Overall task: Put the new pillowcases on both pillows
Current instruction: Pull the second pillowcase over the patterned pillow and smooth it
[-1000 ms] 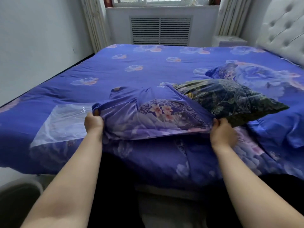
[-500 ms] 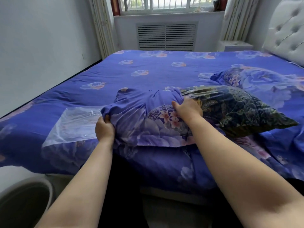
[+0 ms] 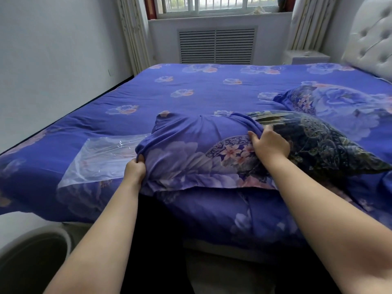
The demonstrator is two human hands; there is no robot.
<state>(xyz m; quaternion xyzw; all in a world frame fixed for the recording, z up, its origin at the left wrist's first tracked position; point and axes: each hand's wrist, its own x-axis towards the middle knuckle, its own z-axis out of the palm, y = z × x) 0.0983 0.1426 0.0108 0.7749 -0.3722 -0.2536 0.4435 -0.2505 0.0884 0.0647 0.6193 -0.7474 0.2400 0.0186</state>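
Right hand shifted onto pillowcase opening, gripping it; left hand pinching corner; pillow being half-sheathed at bed's near edge; second pillow seemingly covered.

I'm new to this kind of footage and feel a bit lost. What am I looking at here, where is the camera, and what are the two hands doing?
There is no machine here: a person wears a wide-angle camera on the head, looking forward and down, so you see their own two bare arms. They stand at the edge of a bed covered in blue flowered cloth. In front of them lies a dark patterned pillow, half inside a new blue flowered pillowcase. The left hand has a grip on the bunched near-left corner of the pillowcase. The right hand grips the case's open edge where it meets the pillow. A clear plastic bag lies flat on the bed to the left, and a second pillow lies behind, already in matching blue cloth.
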